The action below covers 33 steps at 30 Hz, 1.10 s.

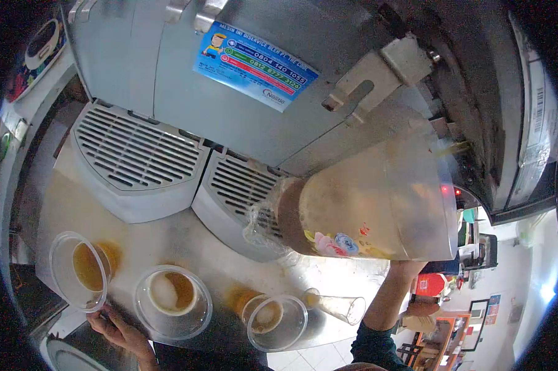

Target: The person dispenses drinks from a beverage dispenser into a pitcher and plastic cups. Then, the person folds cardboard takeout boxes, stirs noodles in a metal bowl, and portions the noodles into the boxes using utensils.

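Note:
My left hand (121, 334), low on the left, has its fingers against the rim of a clear plastic cup (59, 272) with amber-brown liquid in it. On the right I hold a large translucent plastic pitcher (371, 198) with printed flowers; a brown layer shows at its bottom. The fingers of my right hand (410, 268) are hidden behind the pitcher, and only the wrist area shows. Crumpled clear plastic (260, 226) is around the pitcher's base. A second cup (144, 315) and a third cup (294, 324) stand in a row, with foam on their brown drinks.
A drinks machine (242, 127) with a blue sticker (254, 65) rises behind. Two slotted drip trays (140, 148) jut out from it. A small clear glass (350, 309) is right of the cups on the metal counter (130, 238). Shelves (442, 346) stand far right.

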Each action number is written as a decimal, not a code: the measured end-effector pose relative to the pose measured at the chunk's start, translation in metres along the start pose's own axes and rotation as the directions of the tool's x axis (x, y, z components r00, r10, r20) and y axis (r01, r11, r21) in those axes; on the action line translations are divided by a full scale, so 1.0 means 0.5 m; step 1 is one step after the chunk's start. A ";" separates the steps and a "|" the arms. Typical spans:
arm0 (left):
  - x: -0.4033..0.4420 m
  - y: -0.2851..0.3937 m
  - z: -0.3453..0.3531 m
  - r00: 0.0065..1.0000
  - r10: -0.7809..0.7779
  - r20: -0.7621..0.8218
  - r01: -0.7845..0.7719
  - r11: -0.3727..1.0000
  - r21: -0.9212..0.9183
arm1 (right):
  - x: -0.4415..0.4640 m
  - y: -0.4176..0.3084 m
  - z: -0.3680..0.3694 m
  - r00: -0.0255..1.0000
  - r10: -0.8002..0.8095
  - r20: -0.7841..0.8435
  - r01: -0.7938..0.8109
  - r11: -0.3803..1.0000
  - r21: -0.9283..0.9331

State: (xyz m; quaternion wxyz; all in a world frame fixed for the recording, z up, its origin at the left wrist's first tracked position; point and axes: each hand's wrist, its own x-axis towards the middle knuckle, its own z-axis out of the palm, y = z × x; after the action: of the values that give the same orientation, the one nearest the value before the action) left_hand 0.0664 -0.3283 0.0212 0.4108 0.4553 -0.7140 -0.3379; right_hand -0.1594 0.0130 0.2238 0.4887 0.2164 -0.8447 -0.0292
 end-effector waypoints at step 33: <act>0.007 0.052 -0.007 0.997 0.041 0.061 -0.034 0.994 -0.105 | -0.056 0.022 0.028 0.712 0.623 0.324 -0.589 0.279 0.758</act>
State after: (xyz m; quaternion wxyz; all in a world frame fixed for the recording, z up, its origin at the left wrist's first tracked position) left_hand 0.0590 -0.3227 0.0457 0.4175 0.4088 -0.7166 -0.3810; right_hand -0.1628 0.0318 0.1966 0.3166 0.0809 -0.7621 0.5590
